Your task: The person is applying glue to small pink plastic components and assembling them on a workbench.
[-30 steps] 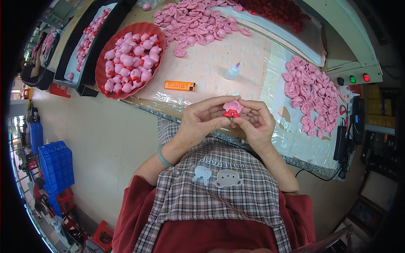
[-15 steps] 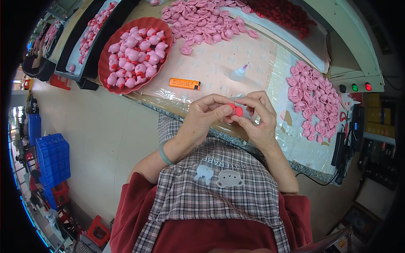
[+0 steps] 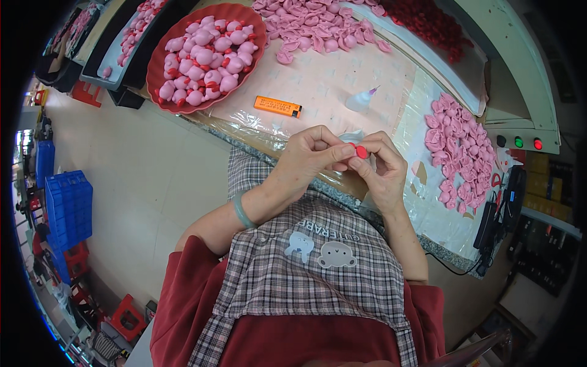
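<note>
My left hand (image 3: 306,158) and my right hand (image 3: 385,172) meet above the table's near edge, thumbs and fingertips pinched together. Between them is a small red plastic piece (image 3: 361,151) with a round, flat face. The fingers cover the rest of it, so its full shape is hidden. Just beyond the hands stands a small white squeeze bottle (image 3: 359,101) with a thin purple tip. To its left lies an orange lighter (image 3: 277,106).
At the far left a red scalloped bowl (image 3: 158,73) holds pink-and-red figures. Loose pink shells (image 3: 318,27) are heaped at the back, with another pile (image 3: 457,153) on the right. Red pieces (image 3: 428,27) fill a tray behind. A black power strip (image 3: 487,225) sits near the right edge.
The whole view has shifted, so the table's things appear farther right. Both hands stay together around the red piece, with only slight finger movement.
</note>
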`<control>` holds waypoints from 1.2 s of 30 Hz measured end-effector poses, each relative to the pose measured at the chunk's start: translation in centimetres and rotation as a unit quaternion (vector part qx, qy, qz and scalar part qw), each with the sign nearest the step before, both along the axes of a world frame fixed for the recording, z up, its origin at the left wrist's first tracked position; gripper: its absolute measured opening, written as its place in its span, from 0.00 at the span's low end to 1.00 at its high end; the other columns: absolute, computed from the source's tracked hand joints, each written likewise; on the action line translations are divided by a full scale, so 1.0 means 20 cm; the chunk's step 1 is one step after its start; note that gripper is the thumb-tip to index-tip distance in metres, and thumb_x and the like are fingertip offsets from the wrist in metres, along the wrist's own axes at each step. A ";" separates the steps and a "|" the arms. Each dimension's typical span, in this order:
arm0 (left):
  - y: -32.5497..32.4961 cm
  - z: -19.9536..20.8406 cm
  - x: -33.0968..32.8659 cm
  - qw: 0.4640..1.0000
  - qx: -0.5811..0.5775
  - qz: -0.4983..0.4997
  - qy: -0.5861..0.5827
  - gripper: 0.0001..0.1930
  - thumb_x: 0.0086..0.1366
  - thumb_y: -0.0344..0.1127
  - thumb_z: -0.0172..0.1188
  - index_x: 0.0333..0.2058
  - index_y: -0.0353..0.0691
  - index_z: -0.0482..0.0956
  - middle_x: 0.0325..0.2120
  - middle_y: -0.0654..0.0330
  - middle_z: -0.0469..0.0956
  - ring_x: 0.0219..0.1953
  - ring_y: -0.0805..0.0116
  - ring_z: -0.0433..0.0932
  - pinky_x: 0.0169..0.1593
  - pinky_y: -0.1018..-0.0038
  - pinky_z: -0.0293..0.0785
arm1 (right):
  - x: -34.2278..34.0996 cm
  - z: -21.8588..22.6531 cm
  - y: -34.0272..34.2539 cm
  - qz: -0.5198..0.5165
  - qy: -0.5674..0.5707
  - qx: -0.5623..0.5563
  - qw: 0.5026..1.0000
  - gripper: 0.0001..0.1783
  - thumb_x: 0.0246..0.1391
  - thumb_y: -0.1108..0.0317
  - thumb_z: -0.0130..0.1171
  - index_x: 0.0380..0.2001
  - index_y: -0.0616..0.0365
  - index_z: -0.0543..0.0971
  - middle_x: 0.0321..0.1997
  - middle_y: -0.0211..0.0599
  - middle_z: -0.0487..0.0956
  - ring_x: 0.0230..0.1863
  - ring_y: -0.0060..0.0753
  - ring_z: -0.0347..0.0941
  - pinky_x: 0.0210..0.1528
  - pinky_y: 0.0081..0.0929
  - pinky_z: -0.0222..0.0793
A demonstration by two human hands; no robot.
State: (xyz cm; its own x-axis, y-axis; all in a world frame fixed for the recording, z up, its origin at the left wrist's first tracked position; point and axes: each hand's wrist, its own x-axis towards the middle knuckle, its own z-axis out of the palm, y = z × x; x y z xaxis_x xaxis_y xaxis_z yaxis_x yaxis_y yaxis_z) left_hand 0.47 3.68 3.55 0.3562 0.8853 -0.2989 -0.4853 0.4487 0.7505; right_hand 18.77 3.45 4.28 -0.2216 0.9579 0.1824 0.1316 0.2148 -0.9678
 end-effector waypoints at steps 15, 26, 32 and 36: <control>0.00 -0.06 -0.01 0.984 -0.067 -0.046 -0.161 0.10 0.70 0.38 0.55 0.44 0.39 0.76 0.43 0.58 0.79 0.46 0.70 0.79 0.52 0.71 0.78 | -0.02 -0.03 0.01 -0.035 -0.038 0.061 0.997 0.10 0.48 0.76 0.68 0.34 0.63 0.78 0.38 0.34 0.72 0.39 0.24 0.67 0.42 0.21 0.63; 0.01 -0.04 -0.02 0.994 -0.013 -0.037 -0.100 0.09 0.66 0.31 0.60 0.43 0.36 0.77 0.39 0.60 0.80 0.41 0.74 0.80 0.46 0.80 0.78 | -0.02 0.02 0.02 0.007 -0.018 -0.019 1.000 0.17 0.49 0.75 0.67 0.44 0.64 0.78 0.43 0.35 0.74 0.47 0.27 0.71 0.52 0.24 0.67; 0.01 -0.05 -0.03 0.997 0.003 -0.036 -0.064 0.11 0.64 0.28 0.62 0.44 0.32 0.78 0.37 0.58 0.81 0.37 0.74 0.81 0.43 0.81 0.78 | 0.00 0.02 0.01 0.011 -0.089 0.047 0.995 0.22 0.47 0.75 0.68 0.49 0.63 0.78 0.44 0.39 0.78 0.43 0.28 0.75 0.47 0.23 0.71; 0.01 -0.07 -0.03 0.998 0.009 -0.022 -0.057 0.10 0.63 0.27 0.62 0.42 0.32 0.79 0.35 0.57 0.81 0.35 0.74 0.81 0.41 0.80 0.79 | -0.01 0.03 0.00 -0.007 -0.154 0.134 0.979 0.23 0.45 0.76 0.69 0.48 0.63 0.80 0.38 0.41 0.80 0.36 0.29 0.78 0.38 0.23 0.73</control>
State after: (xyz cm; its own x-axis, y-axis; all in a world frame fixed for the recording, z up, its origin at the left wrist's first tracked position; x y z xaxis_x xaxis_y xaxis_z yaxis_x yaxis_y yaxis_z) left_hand -0.10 3.82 2.20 0.4251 0.8730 -0.2391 -0.5480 0.4585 0.6996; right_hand 18.51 3.51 4.83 -0.2927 0.8881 0.3544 0.4132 0.4517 -0.7907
